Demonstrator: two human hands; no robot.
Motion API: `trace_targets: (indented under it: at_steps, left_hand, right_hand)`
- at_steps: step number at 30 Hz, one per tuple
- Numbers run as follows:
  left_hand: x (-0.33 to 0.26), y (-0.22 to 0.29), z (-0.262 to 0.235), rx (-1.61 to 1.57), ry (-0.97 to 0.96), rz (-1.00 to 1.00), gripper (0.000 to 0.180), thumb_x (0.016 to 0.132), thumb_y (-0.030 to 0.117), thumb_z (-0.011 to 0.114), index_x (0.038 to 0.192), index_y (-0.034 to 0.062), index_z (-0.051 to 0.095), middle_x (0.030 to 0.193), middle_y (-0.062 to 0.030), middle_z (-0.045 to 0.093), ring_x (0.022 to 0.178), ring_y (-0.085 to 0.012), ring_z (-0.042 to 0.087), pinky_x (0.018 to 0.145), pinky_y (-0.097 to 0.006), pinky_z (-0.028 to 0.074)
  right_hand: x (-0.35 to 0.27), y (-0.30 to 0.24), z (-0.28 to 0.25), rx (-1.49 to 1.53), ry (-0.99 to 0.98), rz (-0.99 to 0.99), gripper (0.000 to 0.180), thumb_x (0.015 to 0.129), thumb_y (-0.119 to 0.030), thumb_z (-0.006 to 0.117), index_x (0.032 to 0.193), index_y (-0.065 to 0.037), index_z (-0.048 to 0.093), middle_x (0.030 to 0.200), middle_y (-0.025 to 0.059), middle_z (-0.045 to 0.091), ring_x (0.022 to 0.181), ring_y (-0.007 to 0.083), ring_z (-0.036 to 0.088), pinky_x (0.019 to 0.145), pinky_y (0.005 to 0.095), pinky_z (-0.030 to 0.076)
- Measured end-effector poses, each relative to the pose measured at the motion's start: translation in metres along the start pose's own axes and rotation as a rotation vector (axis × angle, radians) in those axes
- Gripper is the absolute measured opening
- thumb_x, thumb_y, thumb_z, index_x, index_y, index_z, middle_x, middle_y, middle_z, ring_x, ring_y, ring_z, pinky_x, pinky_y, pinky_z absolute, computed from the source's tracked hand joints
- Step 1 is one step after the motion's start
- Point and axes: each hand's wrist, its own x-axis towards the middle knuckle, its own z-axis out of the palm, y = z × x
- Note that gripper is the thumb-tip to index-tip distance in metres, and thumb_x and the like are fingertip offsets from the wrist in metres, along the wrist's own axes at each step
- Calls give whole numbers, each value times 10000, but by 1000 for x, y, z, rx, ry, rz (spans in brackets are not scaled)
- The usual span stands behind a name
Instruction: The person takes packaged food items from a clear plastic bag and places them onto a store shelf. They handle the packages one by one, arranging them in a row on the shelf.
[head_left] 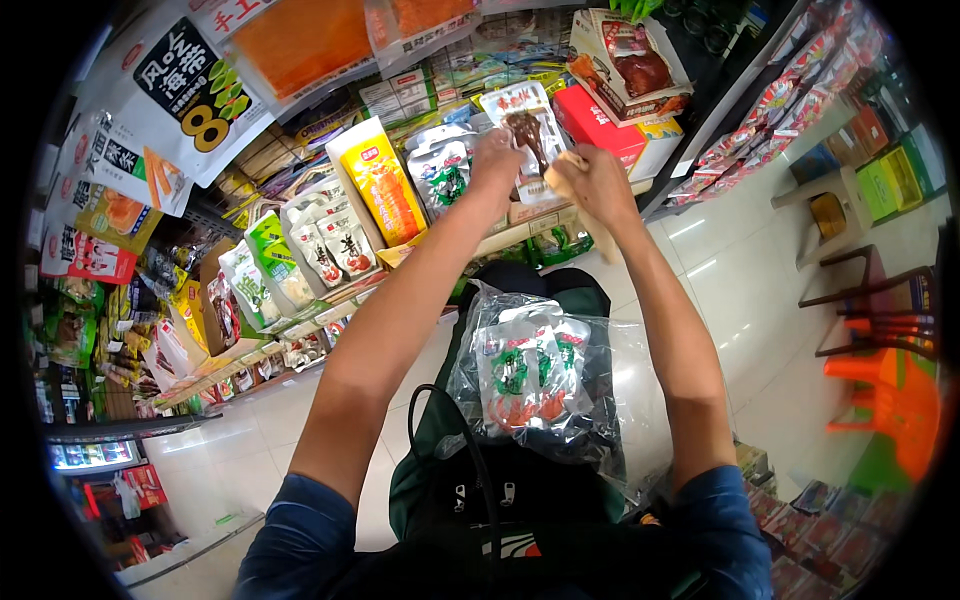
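While our left hand [494, 168] meets the drumstick-printed pouch [524, 128] on the shelf [515, 236], its grip hidden, our right hand [602, 188] pinches a tan piece [567, 172]; we'd best steady the pouch upright, never squeezing it.

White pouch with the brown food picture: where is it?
In the head view, the white pouch is at upper centre, slightly right, between the left hand and the red box.

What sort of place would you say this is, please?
Probably a food shop: sealed packets stand in rows, large pouches fill the upper left, and red-and-white packets hang on the right.
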Motion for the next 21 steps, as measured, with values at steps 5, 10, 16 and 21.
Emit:
trace_targets:
  at_steps: [5, 10, 16, 21]
  left_hand:
    - [77, -39, -2, 29, 118, 81, 438, 867, -53, 628, 1292, 27, 558, 1067, -93, 642, 944, -252, 658, 762, -421, 601]
    - [99, -71, 11, 359, 239, 186, 370, 816, -69, 568, 1175, -29, 651, 1026, -151, 690, 901, -271, 678, 767, -398, 551]
    - [86, -76, 16, 674, 261, 214, 433, 807, 101, 636, 1217, -33, 601, 1175, -322, 683, 1141, -502, 644, 1021, -522, 491]
    - [82, -73, 21, 667, 258, 156, 455, 813, 96, 651, 1207, -110, 549, 1167, -351, 673, 1141, -507, 646, 1023, -513, 491]
  right_hand:
    - [18, 9, 5, -110, 108, 6, 292, 963, -262, 684, 1043, 16, 723, 923, 295, 706, 924, 477, 682, 806, 522, 525]
    - [-1, 19, 4, -97, 66, -18, 254, 953, -239, 671, 995, 5, 730, 949, 279, 718, 929, 455, 691, 857, 529, 531]
    - [-13, 36, 10, -111, -1, 1, 237, 943, -230, 673, 1018, -17, 743, 925, 267, 723, 900, 443, 703, 835, 533, 544]
    - [-23, 28, 18, -99, -71, 3, 222, 944, -218, 643, 1034, -47, 751, 875, 268, 721, 863, 450, 710, 809, 546, 554]
